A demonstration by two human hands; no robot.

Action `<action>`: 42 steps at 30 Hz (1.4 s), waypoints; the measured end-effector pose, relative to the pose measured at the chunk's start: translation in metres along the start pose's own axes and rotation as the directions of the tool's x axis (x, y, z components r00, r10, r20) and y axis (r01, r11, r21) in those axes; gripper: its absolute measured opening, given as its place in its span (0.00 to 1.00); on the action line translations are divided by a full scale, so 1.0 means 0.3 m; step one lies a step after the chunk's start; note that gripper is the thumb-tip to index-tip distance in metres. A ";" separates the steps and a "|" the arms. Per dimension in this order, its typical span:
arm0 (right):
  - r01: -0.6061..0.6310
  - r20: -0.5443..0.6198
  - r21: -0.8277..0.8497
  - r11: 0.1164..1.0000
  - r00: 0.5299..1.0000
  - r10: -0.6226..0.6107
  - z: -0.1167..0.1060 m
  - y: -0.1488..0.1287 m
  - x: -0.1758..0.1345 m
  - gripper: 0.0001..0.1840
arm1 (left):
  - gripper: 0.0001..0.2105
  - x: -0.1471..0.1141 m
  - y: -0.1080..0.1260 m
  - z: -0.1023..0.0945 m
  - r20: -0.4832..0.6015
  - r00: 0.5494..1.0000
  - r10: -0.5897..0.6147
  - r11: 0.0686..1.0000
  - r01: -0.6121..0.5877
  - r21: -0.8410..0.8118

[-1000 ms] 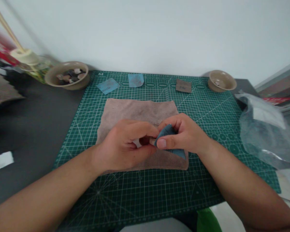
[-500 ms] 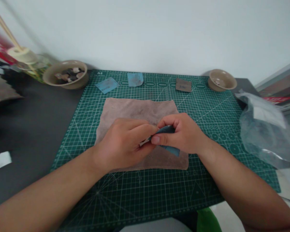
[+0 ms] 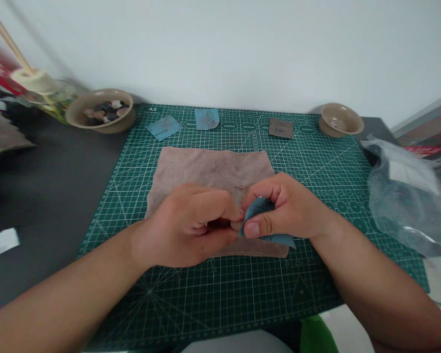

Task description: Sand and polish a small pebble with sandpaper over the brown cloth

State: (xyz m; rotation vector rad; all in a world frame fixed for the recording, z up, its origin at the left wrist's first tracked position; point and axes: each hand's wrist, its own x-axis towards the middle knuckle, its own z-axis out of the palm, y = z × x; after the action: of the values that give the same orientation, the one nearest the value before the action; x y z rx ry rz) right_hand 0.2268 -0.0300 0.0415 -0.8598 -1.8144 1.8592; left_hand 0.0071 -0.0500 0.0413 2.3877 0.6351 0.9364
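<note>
Much seemingly left: pinches a half-hidden piece [image 3: 236, 225], likely stone, in the left grip [image 3: 185, 228] and bent blue paper [image 3: 259, 206], apparently against it, in the right grip [image 3: 288, 208], over the cloth [image 3: 206, 166]. Has many stones [image 3: 109, 113] in the far-left bowl [image 3: 113, 128], few in the far-right bowl [image 3: 341, 132]; cannot tell finished from unfinished.

Cloth [image 3: 206, 166]: one, centre of the clock. Cutting mat [image 3: 191, 304]: one, beneath. Hands: two, left hand [image 3: 185, 225] and right hand [image 3: 288, 208]. Small object [image 3: 236, 225]: one, between them. Blue paper: three sheets, first sheet [image 3: 164, 127] at 11 o'clock, second sheet [image 3: 207, 120] at 12, third sheet [image 3: 259, 207] in the right hand. Brown paper [image 3: 281, 127]: one, at 1. Bowls: two, left bowl [image 3: 110, 128] at 10, right bowl [image 3: 334, 131] at 2. Plastic bag [image 3: 400, 211]: one, at 3.
</note>
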 end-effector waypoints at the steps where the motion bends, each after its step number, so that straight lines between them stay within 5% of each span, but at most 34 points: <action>1: 0.001 0.011 0.031 1.000 1.000 -0.001 0.000 0.000 -0.002 0.20 | 0.08 0.001 0.005 -0.003 -0.003 1.000 -0.018 0.999 0.018 -0.031; 4: 0.002 -0.012 0.009 1.000 1.000 -0.001 0.002 0.000 -0.003 0.20 | 0.07 0.003 0.007 -0.004 -0.003 0.999 -0.041 0.999 0.041 -0.031; 7: 0.022 -0.126 -0.220 0.975 0.991 -0.051 0.006 0.006 0.006 0.18 | 0.06 0.000 -0.013 0.006 0.006 1.000 -0.026 0.988 0.025 0.151; 13: -0.060 -0.249 -0.628 0.776 0.960 -0.127 0.021 0.025 0.032 0.16 | 0.09 -0.002 -0.045 0.026 0.134 0.987 -0.088 0.868 0.010 0.496; 17: -0.059 -0.248 -0.570 0.820 0.963 -0.103 0.018 0.016 0.028 0.18 | 0.08 0.001 -0.034 0.027 0.084 0.989 -0.119 0.880 0.066 0.470; 21: -0.013 -0.170 -0.323 0.946 0.984 -0.045 0.005 0.003 0.011 0.20 | 0.07 0.006 -0.015 0.019 -0.020 0.992 -0.121 0.975 0.123 0.186; 25: -0.006 -0.008 -0.065 0.998 1.000 0.005 -0.005 0.003 -0.005 0.20 | 0.06 0.013 0.005 0.003 0.011 0.997 -0.080 0.993 0.081 -0.082; 29: -0.017 0.067 0.025 1.000 0.998 0.015 -0.011 0.003 -0.008 0.17 | 0.07 0.011 0.015 -0.008 0.055 0.992 -0.115 0.976 0.123 -0.180; 36: -0.028 -0.044 -0.100 0.995 0.999 0.024 -0.013 0.004 0.006 0.20 | 0.07 -0.003 -0.011 0.007 -0.007 0.997 -0.081 0.997 0.081 0.003; 42: -0.055 -0.234 -0.473 0.879 0.970 -0.065 0.010 0.016 0.034 0.17 | 0.10 0.000 -0.025 0.024 0.074 0.992 -0.098 0.917 0.061 0.394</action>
State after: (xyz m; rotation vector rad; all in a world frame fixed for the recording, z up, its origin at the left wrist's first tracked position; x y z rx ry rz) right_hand 0.2181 -0.0258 0.0352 -1.1891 -2.1376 1.2375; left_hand 0.0105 -0.0461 0.0323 2.7094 0.9518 0.7092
